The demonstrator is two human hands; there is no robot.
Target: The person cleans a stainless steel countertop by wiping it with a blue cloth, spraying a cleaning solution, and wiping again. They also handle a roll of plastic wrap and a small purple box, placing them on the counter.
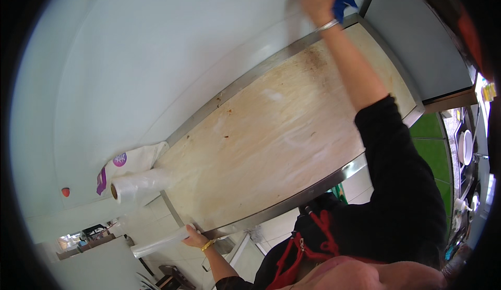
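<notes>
My right hand (319,2), blurred and cut by the top edge, is raised at the white wall above the far right corner of a worktable. Something dark shows at its fingers, and a blue cloth-like piece (344,5) sticks out behind the wrist. What that hand holds is unclear. At the table's near left corner, my left hand (193,237) grips the end of a roll of clear plastic film (158,243). Between my arms spreads the pale, stained tabletop (270,133) with a metal rim, dark crumbs and brown smears on it.
Another clear plastic roll (137,184) and a white bag with purple printing (133,159) lie at the table's left end. A grey panel (419,35) stands beyond the right end. Green tiles (428,145) and a counter with a white bowl (465,148) are farther right.
</notes>
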